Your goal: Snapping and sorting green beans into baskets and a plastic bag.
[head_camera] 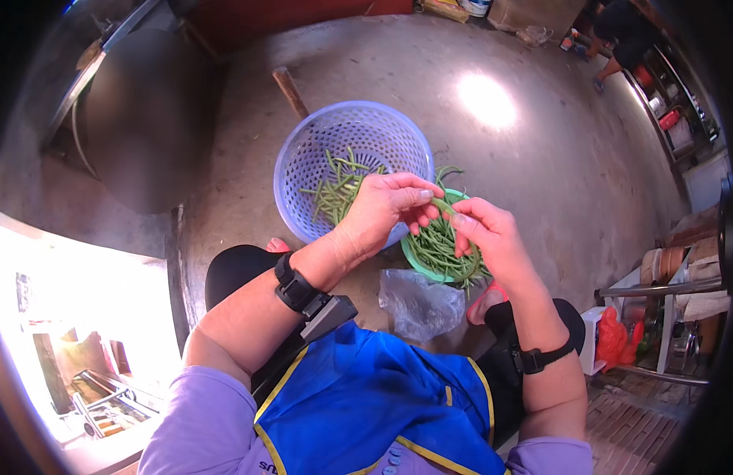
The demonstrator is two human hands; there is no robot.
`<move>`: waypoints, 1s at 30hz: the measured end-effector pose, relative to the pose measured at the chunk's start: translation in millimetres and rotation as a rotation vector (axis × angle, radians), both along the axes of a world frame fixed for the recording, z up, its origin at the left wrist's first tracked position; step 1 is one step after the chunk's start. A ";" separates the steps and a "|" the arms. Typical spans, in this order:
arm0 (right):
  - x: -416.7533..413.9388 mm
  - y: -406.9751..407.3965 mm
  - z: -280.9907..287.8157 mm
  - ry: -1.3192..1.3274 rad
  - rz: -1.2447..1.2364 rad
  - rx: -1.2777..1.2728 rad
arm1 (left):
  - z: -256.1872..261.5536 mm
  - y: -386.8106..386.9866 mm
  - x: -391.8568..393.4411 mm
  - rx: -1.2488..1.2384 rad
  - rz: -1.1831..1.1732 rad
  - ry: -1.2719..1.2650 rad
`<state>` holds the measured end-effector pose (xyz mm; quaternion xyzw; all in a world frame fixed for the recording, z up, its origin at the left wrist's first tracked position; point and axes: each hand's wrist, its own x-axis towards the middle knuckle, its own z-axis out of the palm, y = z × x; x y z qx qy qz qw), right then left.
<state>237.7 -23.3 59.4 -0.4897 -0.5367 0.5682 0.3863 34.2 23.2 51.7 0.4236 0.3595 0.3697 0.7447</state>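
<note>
One green bean [442, 206] is pinched between my two hands. My left hand [391, 202] grips its upper end with thumb and fingers, over the right side of a purple plastic colander [295, 133]. Short bean pieces [333, 193] lie inside that colander, partly hidden by my left hand. My right hand [484, 228] holds the bean farther along, above a green plastic bowl [415, 261]. Long whole green beans [431, 244] are heaped in the bowl, and some hang over its rim. Part of the bowl is covered by my right hand.
A clear plastic bag [422, 303] lies on the floor between my feet, near the bowl. Behind the colander a wooden stick [290, 90] slants up. Shelving with a red plastic bag [615, 335] stands at right. Another person [624, 41] is at the far upper right.
</note>
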 end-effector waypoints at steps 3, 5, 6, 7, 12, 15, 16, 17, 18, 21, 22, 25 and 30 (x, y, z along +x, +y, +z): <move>3.9 1.4 -5.1 -0.098 -0.046 0.049 | 4.3 -1.7 -0.5 0.066 -0.012 0.077; 4.0 2.1 -7.1 -0.125 -0.062 0.088 | 5.4 -1.0 -3.3 0.107 -0.014 0.144; 3.9 0.9 -5.9 -0.164 -0.078 0.101 | 5.0 -0.6 -4.1 0.146 -0.038 0.188; 3.9 0.0 -5.3 -0.203 -0.093 0.113 | 4.8 -0.3 -4.6 0.186 -0.063 0.232; 8.6 -0.7 -11.4 -0.417 -0.096 0.340 | 0.4 1.0 -2.5 0.221 -0.115 0.258; 8.4 -2.0 -6.4 -0.486 -0.093 0.384 | -5.9 0.1 -2.1 0.348 -0.179 0.383; 8.7 -2.4 -4.5 -0.524 -0.088 0.397 | -7.0 -1.0 -1.6 0.395 -0.212 0.446; 8.5 -2.7 -2.4 -0.524 -0.089 0.397 | -8.6 -2.0 -0.8 0.396 -0.213 0.447; 7.9 -3.4 -0.4 -0.562 -0.087 0.400 | -10.5 -3.3 0.4 0.429 -0.213 0.459; 7.9 -4.2 -1.4 -0.609 -0.081 0.440 | -9.8 -4.6 3.0 0.500 -0.202 0.492; 8.2 -4.3 -3.0 -0.616 -0.076 0.478 | -9.2 -4.8 4.1 0.538 -0.191 0.513; 6.1 -2.8 -10.7 -0.509 -0.037 0.380 | -22.2 -8.6 9.1 0.763 -0.080 0.654; 1.0 -5.1 -6.7 -0.626 -0.052 0.596 | -44.8 -5.0 13.4 1.198 0.074 0.676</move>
